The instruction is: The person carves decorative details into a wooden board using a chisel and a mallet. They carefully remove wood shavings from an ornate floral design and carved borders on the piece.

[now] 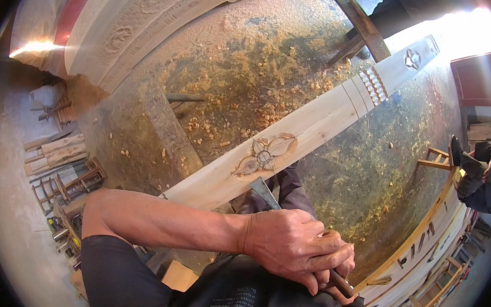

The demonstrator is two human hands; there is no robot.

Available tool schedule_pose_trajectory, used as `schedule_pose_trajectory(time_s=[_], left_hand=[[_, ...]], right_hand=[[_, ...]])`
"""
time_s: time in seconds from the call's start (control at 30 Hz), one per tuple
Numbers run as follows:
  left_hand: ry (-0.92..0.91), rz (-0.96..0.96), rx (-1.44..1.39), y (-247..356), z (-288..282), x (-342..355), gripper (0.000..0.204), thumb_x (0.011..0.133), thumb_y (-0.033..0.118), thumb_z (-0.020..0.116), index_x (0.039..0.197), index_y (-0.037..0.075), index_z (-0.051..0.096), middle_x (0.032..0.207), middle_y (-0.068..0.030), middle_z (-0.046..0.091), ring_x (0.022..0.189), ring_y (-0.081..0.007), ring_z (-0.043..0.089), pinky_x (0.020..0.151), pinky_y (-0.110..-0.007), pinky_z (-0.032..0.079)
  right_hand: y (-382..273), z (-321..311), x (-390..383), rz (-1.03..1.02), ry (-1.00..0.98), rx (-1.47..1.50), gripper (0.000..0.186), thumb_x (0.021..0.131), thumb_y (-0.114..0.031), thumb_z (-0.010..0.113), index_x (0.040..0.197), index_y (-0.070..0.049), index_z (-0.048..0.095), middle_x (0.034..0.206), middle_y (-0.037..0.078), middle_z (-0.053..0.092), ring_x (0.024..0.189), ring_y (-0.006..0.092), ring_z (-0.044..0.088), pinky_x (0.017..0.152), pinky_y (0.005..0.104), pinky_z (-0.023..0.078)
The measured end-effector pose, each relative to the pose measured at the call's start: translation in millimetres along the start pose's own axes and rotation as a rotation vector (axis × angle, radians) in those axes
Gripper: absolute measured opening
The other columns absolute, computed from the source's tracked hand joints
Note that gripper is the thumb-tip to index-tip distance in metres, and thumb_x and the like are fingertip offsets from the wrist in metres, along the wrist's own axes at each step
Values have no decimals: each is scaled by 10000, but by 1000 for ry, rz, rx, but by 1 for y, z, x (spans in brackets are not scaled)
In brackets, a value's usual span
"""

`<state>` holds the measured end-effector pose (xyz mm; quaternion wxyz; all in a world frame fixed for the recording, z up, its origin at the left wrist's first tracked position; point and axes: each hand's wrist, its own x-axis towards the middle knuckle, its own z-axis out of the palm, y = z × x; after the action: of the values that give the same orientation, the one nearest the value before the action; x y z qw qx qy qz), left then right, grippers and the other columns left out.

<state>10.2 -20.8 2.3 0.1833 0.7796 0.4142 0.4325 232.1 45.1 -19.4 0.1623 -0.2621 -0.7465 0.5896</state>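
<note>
A long pale wooden board [324,110] runs diagonally from my lap toward the far right. Carved into it is a four-petalled flower with a round centre [265,157]. My left hand [296,241] is closed around a chisel [265,193], whose flared metal blade points up and left, close to the board's near edge. Behind and partly under it, my right hand [344,271] is closed near the dark wooden handle; most of its fingers are hidden. Both hands are close to my body.
A wooden stand [365,27] is by the board's far end. A large carved panel [134,26] leans at upper left. Wood shavings [266,112] litter the floor. Tools lie on a bench [417,242] at right, where another person [483,175] sits. Planks [64,151] are stacked at left.
</note>
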Motion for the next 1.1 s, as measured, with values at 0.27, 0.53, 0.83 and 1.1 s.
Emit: schedule_pose_trajectory(time_s=[0.27, 0.53, 0.83, 1.1], left_hand=[[77, -79, 7, 6, 0, 0, 805, 947, 685, 492, 1311, -15, 649, 1027, -94, 676, 597, -145, 547, 502, -280, 424], [44, -83, 107, 6, 1, -3, 773, 956, 676, 493, 1284, -4, 660, 962, -78, 676, 581, -139, 538, 494, -277, 415], [16, -65, 156, -7, 0, 6, 775, 900, 646, 587, 1325, -2, 608, 893, -29, 579, 689, -152, 529, 583, -298, 394], [12, -89, 95, -14, 1, 6, 777, 856, 612, 673, 1329, 1, 596, 870, -12, 570, 683, -147, 537, 574, -300, 384]], right_hand=[[-6, 1, -2, -2, 3, -5, 380, 885, -308, 571, 1023, 9, 729, 929, 157, 730, 855, 304, 724, 758, 403, 547], [-9, -1, -3, -6, -41, -19, 396, 886, -313, 567, 1036, 15, 730, 935, 161, 731, 864, 307, 726, 762, 405, 548], [-30, 1, 12, -44, 183, 36, 519, 918, -428, 544, 868, 55, 728, 764, 156, 716, 693, 246, 704, 655, 360, 529], [-13, -17, 23, -136, 81, 66, 335, 818, -201, 562, 896, 78, 732, 814, 207, 727, 683, 320, 723, 640, 396, 570]])
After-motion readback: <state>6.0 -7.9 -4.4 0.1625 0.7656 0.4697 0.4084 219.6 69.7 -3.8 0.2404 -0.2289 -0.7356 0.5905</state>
